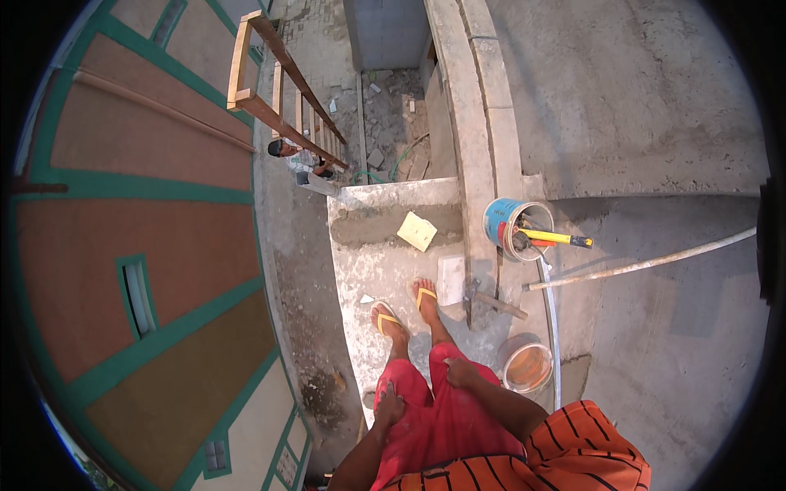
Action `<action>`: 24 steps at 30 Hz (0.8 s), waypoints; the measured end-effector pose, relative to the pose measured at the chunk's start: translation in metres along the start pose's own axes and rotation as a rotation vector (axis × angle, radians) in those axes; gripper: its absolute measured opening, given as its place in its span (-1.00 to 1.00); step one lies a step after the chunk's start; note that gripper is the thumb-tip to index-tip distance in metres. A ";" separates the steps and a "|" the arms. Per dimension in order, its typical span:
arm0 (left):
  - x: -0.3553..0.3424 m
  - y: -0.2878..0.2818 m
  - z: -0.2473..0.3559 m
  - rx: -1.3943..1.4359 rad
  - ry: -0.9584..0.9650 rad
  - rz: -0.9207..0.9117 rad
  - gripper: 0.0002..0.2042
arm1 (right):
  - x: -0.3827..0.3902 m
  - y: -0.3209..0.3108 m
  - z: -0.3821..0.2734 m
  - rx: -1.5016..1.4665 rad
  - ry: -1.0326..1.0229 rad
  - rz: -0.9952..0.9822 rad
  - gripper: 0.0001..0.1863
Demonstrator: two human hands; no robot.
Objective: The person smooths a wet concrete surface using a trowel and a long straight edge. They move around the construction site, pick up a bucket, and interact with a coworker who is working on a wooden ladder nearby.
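My left hand point(389, 406) is closed on the cloth of my red shorts point(426, 425) at the left thigh. Higher on the right leg, my right hand point(462, 374) bunches the same cloth near the knee. My feet, in yellow-strapped flip-flops point(424, 296), stand on a pale ledge point(360, 270). Ahead of them lie a cream-coloured flat piece point(417, 231) and a whitish block point(450, 280). By the right foot rests a hammer point(498, 303) with a wooden handle. A round tub point(526, 365) with a brownish inside stands right of my knees.
A blue-and-white bucket point(501, 222) holds tools, one yellow-handled. A long pole point(643, 266) and a metal straightedge point(552, 327) lie right. Left, the ledge drops to a lower passage. Down there a person point(299, 155) is by a wooden ladder point(282, 127). A low wall point(475, 106) runs ahead.
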State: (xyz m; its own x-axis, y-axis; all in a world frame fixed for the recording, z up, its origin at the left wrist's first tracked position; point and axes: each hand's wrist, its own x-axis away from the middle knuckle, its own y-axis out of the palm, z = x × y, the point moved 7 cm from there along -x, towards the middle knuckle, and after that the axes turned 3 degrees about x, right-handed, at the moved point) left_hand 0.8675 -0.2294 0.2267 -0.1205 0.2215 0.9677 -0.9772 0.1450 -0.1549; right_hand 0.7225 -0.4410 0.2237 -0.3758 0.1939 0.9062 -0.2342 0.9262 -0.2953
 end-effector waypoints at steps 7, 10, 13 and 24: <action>0.000 0.001 0.000 -0.002 -0.010 -0.003 -0.30 | 0.006 -0.007 -0.008 0.012 -0.017 -0.018 -0.52; 0.001 0.001 0.001 -0.003 -0.005 -0.007 -0.30 | 0.005 -0.005 -0.004 -0.012 0.018 -0.013 -0.51; 0.001 0.002 0.001 -0.003 -0.001 0.008 -0.30 | 0.009 -0.009 -0.004 -0.032 0.048 -0.018 -0.50; -0.002 0.005 -0.002 -0.021 0.005 0.008 -0.30 | 0.011 -0.010 -0.003 -0.054 0.083 -0.028 -0.49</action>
State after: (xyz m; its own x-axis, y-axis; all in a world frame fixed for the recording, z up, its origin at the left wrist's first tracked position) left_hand 0.8628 -0.2271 0.2238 -0.1271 0.2274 0.9655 -0.9724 0.1634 -0.1665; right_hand 0.7232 -0.4475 0.2372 -0.2938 0.1913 0.9365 -0.1946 0.9473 -0.2545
